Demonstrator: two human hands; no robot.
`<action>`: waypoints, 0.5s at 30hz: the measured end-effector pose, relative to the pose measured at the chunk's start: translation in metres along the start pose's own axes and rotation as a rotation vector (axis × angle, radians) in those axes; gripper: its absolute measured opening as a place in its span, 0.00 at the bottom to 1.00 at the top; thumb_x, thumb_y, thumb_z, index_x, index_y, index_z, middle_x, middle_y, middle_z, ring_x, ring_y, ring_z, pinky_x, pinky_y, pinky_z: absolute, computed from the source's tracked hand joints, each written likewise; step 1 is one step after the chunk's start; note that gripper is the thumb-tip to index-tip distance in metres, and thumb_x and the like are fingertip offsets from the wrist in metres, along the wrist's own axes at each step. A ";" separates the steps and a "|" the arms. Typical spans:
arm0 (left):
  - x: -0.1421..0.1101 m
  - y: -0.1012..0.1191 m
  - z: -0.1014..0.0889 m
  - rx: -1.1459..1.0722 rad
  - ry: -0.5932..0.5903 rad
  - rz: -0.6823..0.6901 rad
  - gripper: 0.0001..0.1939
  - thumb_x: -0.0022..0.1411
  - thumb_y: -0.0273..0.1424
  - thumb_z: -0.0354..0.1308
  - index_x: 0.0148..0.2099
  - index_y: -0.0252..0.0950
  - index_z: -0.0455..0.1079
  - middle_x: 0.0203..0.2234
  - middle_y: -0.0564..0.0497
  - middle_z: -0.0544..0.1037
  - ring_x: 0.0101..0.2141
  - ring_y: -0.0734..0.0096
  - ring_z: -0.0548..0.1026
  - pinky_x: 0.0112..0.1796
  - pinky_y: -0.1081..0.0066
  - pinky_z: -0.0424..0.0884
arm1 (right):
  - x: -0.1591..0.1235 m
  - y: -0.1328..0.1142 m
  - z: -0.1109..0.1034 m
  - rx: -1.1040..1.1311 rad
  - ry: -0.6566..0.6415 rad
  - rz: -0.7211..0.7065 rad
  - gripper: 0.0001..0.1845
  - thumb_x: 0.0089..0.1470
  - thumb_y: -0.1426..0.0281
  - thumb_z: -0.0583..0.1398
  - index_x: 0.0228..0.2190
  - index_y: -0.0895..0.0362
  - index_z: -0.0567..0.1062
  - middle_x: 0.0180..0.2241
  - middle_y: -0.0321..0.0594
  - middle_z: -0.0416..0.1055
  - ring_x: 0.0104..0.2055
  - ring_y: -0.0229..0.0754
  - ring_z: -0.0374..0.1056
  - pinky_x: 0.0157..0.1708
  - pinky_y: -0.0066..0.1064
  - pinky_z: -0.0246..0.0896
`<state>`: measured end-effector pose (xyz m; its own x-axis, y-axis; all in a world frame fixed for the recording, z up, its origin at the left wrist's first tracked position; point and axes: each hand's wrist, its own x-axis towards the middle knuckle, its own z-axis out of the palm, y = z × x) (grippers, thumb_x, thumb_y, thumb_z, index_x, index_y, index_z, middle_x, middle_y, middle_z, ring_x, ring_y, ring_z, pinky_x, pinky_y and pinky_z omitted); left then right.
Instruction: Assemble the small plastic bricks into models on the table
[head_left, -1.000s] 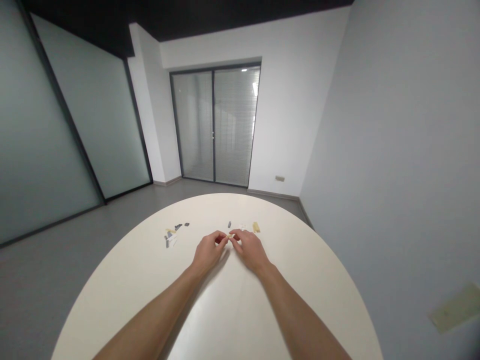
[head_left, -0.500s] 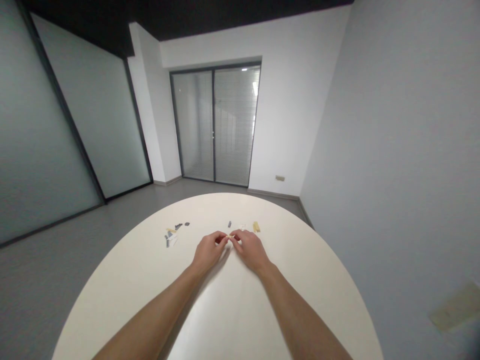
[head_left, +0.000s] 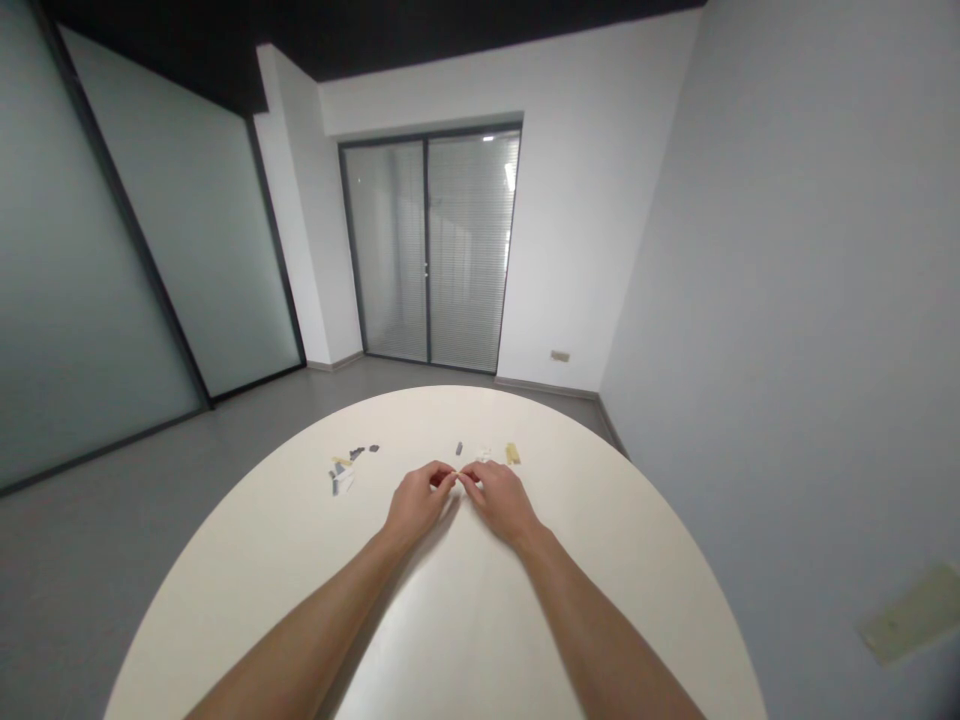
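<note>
Our left hand (head_left: 418, 502) and our right hand (head_left: 501, 502) are both almost closed, and their fingertips pinch one small pale yellow plastic piece (head_left: 457, 470) between them, over the round cream table (head_left: 600, 600). Just beyond lies a small yellow block (head_left: 512, 454); farther left we see a group of small grey and white pieces (head_left: 341, 478).

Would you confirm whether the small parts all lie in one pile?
No, one cluster lies left of the left hand, and a yellow piece lies well right.
</note>
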<state>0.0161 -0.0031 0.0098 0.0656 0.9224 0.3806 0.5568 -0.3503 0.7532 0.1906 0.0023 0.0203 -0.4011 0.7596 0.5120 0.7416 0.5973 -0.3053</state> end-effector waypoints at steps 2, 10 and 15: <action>0.000 0.000 0.000 0.003 -0.005 0.003 0.15 0.63 0.42 0.53 0.39 0.39 0.77 0.34 0.49 0.82 0.34 0.66 0.77 0.40 0.69 0.70 | 0.000 -0.001 -0.001 -0.001 0.002 0.005 0.12 0.66 0.63 0.54 0.40 0.53 0.75 0.36 0.38 0.76 0.39 0.41 0.69 0.42 0.31 0.58; 0.000 0.002 0.000 0.004 -0.007 -0.004 0.16 0.64 0.42 0.52 0.39 0.38 0.77 0.33 0.48 0.82 0.34 0.66 0.77 0.39 0.70 0.70 | -0.001 -0.002 -0.001 0.024 0.026 0.016 0.10 0.66 0.64 0.54 0.42 0.53 0.74 0.36 0.38 0.75 0.39 0.41 0.69 0.42 0.31 0.58; 0.000 0.002 0.000 0.009 -0.012 0.006 0.16 0.64 0.42 0.52 0.39 0.39 0.77 0.33 0.49 0.82 0.34 0.67 0.77 0.39 0.70 0.69 | -0.001 -0.001 0.000 0.019 0.017 0.020 0.09 0.65 0.65 0.55 0.41 0.53 0.74 0.35 0.38 0.75 0.39 0.41 0.69 0.41 0.31 0.58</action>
<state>0.0168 -0.0043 0.0115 0.0790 0.9221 0.3787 0.5641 -0.3546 0.7457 0.1900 0.0005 0.0203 -0.3769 0.7669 0.5194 0.7391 0.5869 -0.3304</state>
